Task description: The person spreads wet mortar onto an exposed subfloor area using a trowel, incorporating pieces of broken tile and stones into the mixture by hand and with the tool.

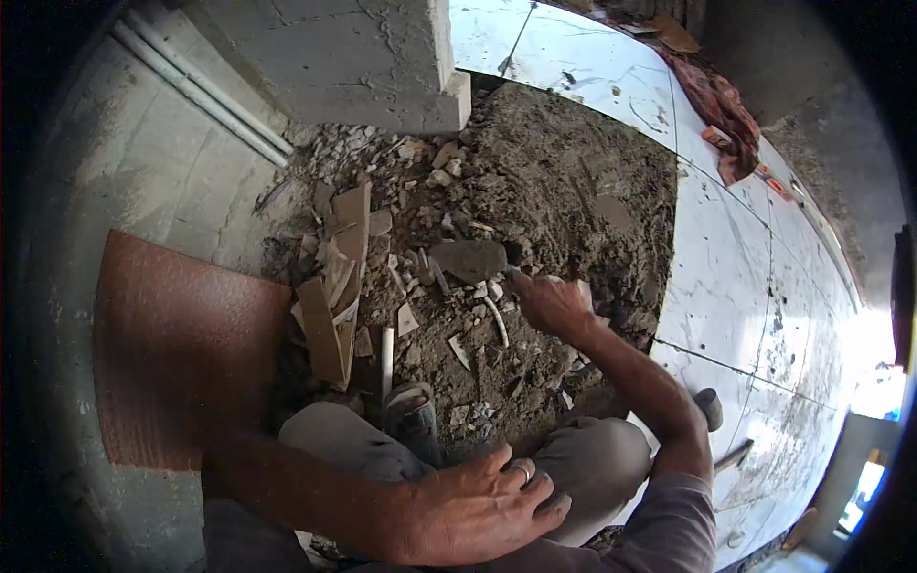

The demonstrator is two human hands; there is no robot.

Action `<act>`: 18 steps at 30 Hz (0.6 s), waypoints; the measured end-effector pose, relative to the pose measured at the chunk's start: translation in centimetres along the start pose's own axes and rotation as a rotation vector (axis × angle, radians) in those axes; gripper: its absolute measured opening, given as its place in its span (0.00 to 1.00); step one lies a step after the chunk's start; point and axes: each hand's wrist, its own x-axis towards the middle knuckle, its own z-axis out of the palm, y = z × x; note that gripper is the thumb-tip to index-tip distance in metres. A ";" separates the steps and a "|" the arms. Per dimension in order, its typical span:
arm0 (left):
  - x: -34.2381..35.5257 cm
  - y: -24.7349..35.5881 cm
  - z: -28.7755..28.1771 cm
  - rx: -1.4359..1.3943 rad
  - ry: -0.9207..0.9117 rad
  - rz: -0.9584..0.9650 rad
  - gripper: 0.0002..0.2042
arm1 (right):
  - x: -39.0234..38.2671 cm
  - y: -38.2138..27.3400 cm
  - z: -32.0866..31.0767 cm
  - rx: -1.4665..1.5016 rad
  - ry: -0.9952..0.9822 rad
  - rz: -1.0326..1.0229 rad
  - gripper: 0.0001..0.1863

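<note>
My right hand grips the handle of a muddy trowel, its blade on rubble at the edge of a bed of dark wet mortar. My left hand, with a ring on one finger, hangs over my lap with fingers apart and holds nothing. Around the blade lie broken tan tile shards, white pipe offcuts, small stones and loose grit. My sandalled foot rests among this debris, below an upright length of white pipe in the picture.
White marble-look tiles run along the right and top, bearing a red cloth and an orange tool. A rough concrete block structure stands at the top. Pipes and a reddish tile lie at the left.
</note>
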 end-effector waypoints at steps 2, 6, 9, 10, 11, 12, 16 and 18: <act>0.2 0.2 0.1 -0.014 0.057 0.016 0.21 | -1.3 0.6 3.4 0.368 0.366 -0.079 0.22; 0.7 0.3 0.4 0.014 0.030 -0.005 0.22 | -3.2 1.6 2.1 0.634 0.542 -0.026 0.23; 1.3 0.7 0.4 0.020 -0.047 0.013 0.22 | 0.4 3.4 1.5 0.715 0.516 0.087 0.17; 1.5 0.8 0.2 0.004 -0.087 0.014 0.21 | 2.0 3.6 0.8 0.644 0.523 -0.002 0.15; 1.7 0.8 0.0 0.016 -0.095 0.016 0.21 | 3.9 3.6 0.3 0.571 0.531 -0.087 0.14; 1.8 1.0 -0.3 0.054 -0.120 0.013 0.22 | 6.5 3.7 0.0 0.575 0.545 -0.091 0.14; 2.0 1.3 -2.7 0.033 -0.362 -0.047 0.22 | 14.1 1.8 -0.5 0.232 0.373 -0.198 0.15; 1.4 1.0 -1.6 0.074 -0.238 -0.021 0.23 | 17.1 2.4 0.6 0.150 0.395 -0.246 0.20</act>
